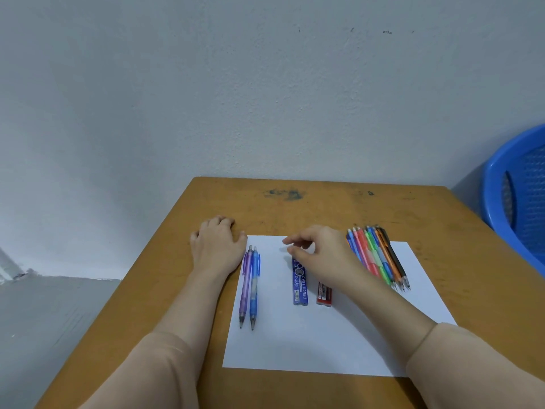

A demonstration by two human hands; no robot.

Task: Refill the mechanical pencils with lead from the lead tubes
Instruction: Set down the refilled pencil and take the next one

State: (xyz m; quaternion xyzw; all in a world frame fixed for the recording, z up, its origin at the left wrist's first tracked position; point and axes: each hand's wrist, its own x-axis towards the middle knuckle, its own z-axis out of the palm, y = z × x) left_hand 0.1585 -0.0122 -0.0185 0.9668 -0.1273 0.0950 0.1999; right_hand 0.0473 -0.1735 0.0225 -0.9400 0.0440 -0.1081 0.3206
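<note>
open lane on the paper (pixel 324 343) between pencil pair (pixel 253 290) and blue lead tube (pixel 300 287). near strip of paper bare. right hand (pixel 321 249) and forearm hang over the tube's far end and the red lead tube (pixel 323 293). left hand (pixel 218 246) lies flat beside the pair's far ends. pencil bundle (pixel 377 255) and blue basket (pixel 501 178) crowd the right.

- I can read print on the blue lead tube (pixel 300 283) only. It runs lengthwise along the label, white on blue.
- Brand word in script: "Alpha".
- Beside it, in capitals: "PENCIL LEAD".
- Large numeral "5" toward the far end of that label, next to a round mark. The right hand (pixel 321 252) covers whatever follows it.
- Small pale patch near the tube's near end: the print is too small for me to read.
- Red lead tube (pixel 323 293): the label carries lines of print, too blurred to read.
- Bundle of coloured pencils (pixel 377 258): any barrel print is too small to tell.
</note>
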